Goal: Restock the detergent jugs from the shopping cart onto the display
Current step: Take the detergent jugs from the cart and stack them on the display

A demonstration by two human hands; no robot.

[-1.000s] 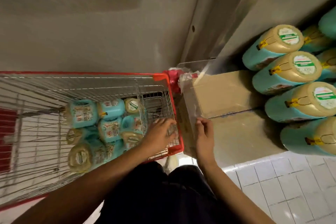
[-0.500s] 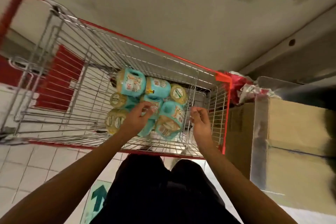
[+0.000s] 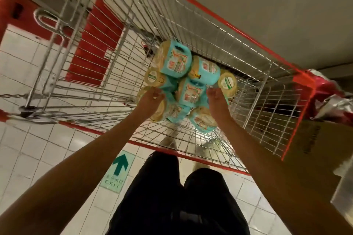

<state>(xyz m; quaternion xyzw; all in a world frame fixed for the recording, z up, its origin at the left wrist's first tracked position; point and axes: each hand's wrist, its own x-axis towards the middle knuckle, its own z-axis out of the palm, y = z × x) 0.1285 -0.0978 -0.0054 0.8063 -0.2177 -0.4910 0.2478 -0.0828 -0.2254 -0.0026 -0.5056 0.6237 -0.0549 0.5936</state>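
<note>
Lying under left grip (image 3: 151, 99): detergent jugs (image 3: 174, 61)

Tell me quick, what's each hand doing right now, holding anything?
Left hand: fingers curled on the detergent jugs, grip cannot be told.
Right hand: fingers curled among the same jugs, grip cannot be told.
</note>
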